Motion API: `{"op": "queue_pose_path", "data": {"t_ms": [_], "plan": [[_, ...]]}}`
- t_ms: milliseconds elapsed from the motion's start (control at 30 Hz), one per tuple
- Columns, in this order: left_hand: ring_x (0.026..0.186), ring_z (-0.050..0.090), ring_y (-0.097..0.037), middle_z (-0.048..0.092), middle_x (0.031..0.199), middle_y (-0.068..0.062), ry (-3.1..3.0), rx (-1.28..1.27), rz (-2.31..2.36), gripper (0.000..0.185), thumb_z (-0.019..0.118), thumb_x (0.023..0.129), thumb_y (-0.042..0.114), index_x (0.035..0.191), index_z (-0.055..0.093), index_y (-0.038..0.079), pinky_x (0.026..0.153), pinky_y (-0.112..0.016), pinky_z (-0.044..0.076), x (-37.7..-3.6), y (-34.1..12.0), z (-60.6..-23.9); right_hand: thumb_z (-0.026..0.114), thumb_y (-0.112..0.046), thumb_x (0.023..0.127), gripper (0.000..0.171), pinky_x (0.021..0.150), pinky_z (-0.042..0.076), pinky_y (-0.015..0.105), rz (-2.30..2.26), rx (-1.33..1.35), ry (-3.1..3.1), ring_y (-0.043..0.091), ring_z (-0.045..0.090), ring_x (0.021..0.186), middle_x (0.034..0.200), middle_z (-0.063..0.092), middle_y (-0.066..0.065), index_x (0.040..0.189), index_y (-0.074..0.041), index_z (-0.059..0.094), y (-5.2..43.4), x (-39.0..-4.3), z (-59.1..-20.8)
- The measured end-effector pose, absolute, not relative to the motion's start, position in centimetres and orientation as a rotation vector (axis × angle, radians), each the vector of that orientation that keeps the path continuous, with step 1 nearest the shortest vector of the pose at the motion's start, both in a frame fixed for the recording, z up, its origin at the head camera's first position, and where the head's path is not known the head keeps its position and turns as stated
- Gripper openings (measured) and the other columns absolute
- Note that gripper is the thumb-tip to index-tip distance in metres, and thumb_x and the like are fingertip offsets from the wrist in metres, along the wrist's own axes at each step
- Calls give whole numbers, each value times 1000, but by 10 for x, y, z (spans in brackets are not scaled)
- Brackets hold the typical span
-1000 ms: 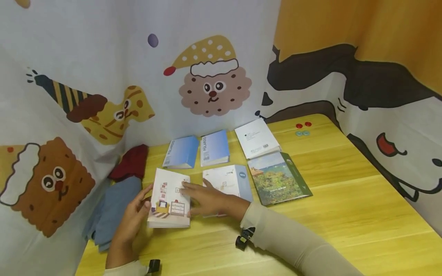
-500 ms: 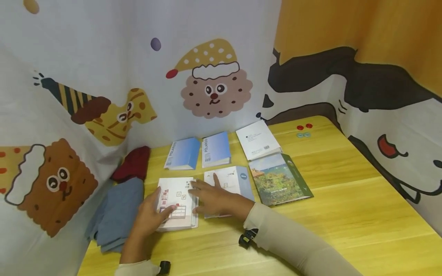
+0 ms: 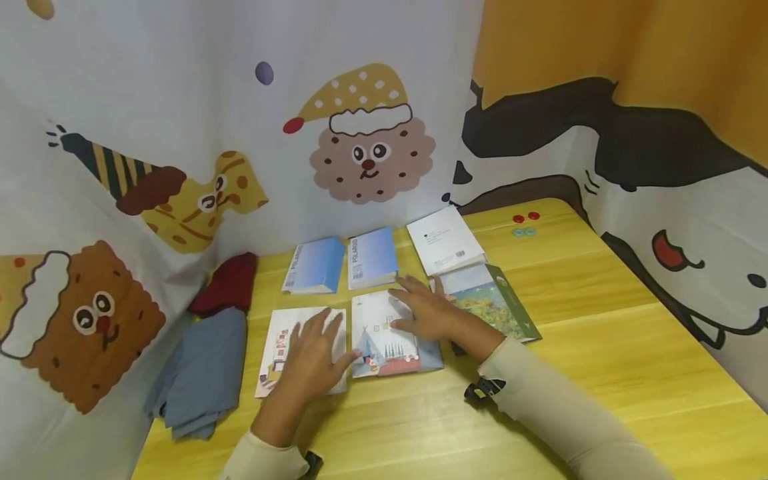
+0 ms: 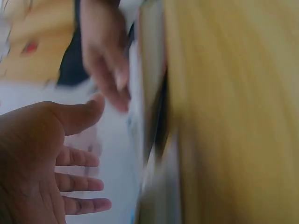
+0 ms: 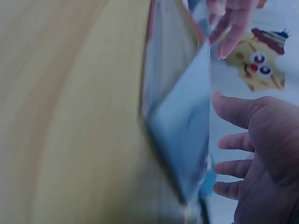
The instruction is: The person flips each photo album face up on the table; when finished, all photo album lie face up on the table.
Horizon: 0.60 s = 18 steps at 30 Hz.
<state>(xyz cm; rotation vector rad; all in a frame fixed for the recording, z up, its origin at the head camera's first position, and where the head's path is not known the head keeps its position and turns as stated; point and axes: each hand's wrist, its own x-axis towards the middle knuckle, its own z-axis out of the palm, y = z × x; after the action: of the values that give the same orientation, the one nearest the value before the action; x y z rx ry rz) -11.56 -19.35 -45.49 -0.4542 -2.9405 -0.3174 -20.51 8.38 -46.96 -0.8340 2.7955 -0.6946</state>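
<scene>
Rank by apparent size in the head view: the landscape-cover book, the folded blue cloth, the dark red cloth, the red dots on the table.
1. Folded blue cloth, largest.
2. Landscape-cover book, though the right hand hides part of it, so its place next to the blue cloth is unsure.
3. Dark red cloth.
4. Red dots, by far the smallest.

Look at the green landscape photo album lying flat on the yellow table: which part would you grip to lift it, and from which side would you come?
Probably the green landscape album is best gripped at its right-hand long edge, coming from the right. It lies flat on the table, and bare table lies beside that edge. The right hand covers its left corner, and a white booklet sits close behind it.
</scene>
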Motion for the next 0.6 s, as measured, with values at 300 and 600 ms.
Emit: {"op": "queue_pose_path", "data": {"t_ms": [300, 600], "plan": [[163, 31, -52, 29, 178, -26, -3027, -790, -510, 91, 69, 100, 65, 164, 48, 6, 124, -79, 33, -127, -118, -470, 66, -51, 107, 75, 121, -6, 91, -726, -760, 2836, 48, 18, 169, 178, 30, 24, 167, -10, 45, 124, -215, -486], [166, 11, -59, 20, 179, -31, -3028, -789, -621, 109, 66, 97, 74, 171, 32, 3, 126, -87, 13, -124, -102, -492, 63, -53, 108, 72, 125, -5, 87, -708, -767, 2902, 44, 19, 170, 171, 46, 19, 163, -10, 50, 126, -217, -495]]}}
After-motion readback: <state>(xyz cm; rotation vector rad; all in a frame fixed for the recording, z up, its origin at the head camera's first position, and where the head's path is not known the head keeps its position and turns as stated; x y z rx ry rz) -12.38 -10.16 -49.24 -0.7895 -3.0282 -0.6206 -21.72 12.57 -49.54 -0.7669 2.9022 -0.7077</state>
